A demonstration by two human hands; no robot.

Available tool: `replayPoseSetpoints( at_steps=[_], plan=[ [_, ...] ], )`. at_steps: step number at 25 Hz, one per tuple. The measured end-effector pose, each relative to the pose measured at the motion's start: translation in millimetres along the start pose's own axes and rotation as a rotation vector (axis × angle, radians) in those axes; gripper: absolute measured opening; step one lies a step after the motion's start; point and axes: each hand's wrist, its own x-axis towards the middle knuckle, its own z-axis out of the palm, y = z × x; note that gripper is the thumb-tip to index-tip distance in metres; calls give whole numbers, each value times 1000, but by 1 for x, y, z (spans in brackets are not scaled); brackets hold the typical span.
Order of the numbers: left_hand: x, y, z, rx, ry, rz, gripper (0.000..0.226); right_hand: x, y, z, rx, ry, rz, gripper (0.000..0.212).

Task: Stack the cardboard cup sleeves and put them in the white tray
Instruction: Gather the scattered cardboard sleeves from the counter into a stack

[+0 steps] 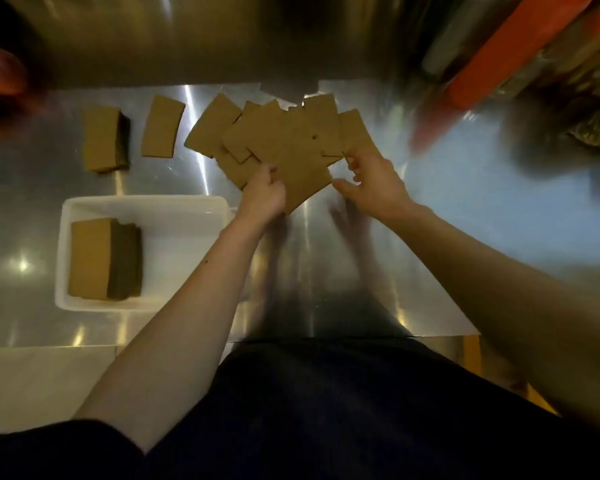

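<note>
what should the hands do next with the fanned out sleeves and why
Probably square the fanned sleeves into one neat stack: the left hand and right hand grip them at the near ends, still splayed, while the white tray already holds one stack.

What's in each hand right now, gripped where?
The left hand pinches the fanned cardboard cup sleeves at their near lower edge. The right hand touches the fan's right edge; a firm grip cannot be told.
</note>
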Motion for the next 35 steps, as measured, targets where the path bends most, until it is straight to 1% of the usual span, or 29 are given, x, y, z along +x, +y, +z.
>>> replayPoseSetpoints(
  at_steps=[3, 6, 8, 10, 11, 13, 16, 18, 20, 22, 24, 30, 32, 35],
  plan=[
    [-1, 3, 6, -56, 66, -61, 40, 17, -1, 4, -1, -22, 4, 46],
    [0, 3, 7, -155, 84, -123, 36, 27, -8, 10, -21, -111, -9, 51],
    [2, 4, 5, -231, 95, -161, 39, 31, -8, 12, -50, -152, 24, 51],
    [5, 5, 3, -291, 94, -203, 43, 36, -9, 15, -45, -156, 65, 44],
    [7, 4, 3, -310, 87, -224, 44, 37, -8, 16, -16, -151, 76, 37],
    [8, 6, 3, -348, 53, -276, 43, 40, -5, 15, 123, -157, 117, 23],
    [4, 8, 4, -368, -22, -339, 53, 39, 0, 0, 368, -190, 178, 12],
    [3, 4, 3, -432, -109, -375, 61, 35, 1, -14, 436, -197, 143, 12],
    [3, -3, 4, -533, -225, -406, 69, 31, -1, -28, 419, -227, 84, 15],
    [4, -10, 9, -612, -319, -404, 70, 28, -6, -37, 370, -261, 26, 16],
    [2, -15, 13, -641, -364, -380, 61, 27, -10, -42, 315, -272, -16, 16],
    [-10, -25, 17, -608, -379, -219, 36, 28, -18, -43, 262, -266, -54, 19],
    [-14, -27, 17, -653, -386, -168, 33, 27, -20, -41, 276, -287, -55, 19],
    [-21, -27, 17, -796, -444, -195, 31, 26, -24, -30, 298, -340, -60, 19]
  ],
)
